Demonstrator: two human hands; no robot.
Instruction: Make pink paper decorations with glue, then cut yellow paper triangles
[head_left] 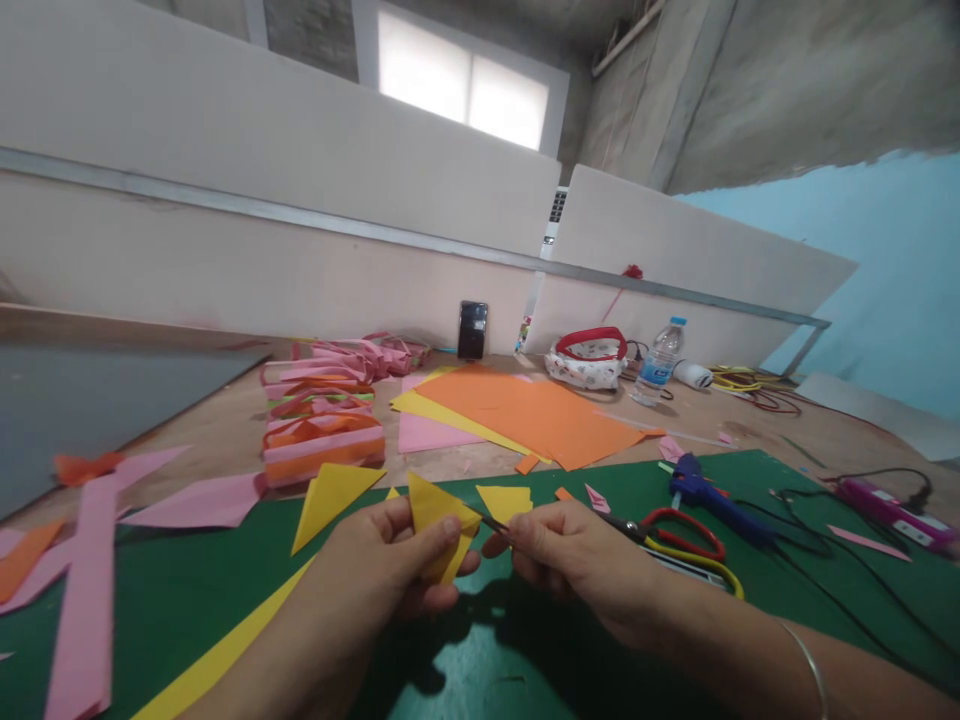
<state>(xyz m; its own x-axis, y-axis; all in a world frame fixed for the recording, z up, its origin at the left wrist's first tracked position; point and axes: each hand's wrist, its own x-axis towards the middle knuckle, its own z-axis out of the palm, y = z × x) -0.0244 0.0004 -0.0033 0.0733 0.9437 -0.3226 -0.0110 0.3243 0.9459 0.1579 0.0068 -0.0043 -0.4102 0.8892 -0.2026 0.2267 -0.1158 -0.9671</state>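
Observation:
My left hand (409, 560) is closed on a folded piece of yellow paper (431, 510), pinched between thumb and fingers. My right hand (562, 545) is shut on a thin dark pointed tool (493, 523), mostly hidden by the fingers; its tip meets the right corner of the yellow piece. Behind the hands lie another yellow scrap (504, 500) and a folded yellow triangle (330, 500). A long yellow strip (232, 640) runs under my left forearm. Scissors with red and yellow handles (686, 530) rest just beyond my right wrist.
A green cutting mat (585, 660) covers the near table. A blue glue gun (705, 495) with cables lies right. Orange sheets (525, 410), striped paper bundles (322, 445) and pink strips (86, 590) lie around. Behind are a phone (472, 330), pouch (589, 360) and water bottle (660, 365).

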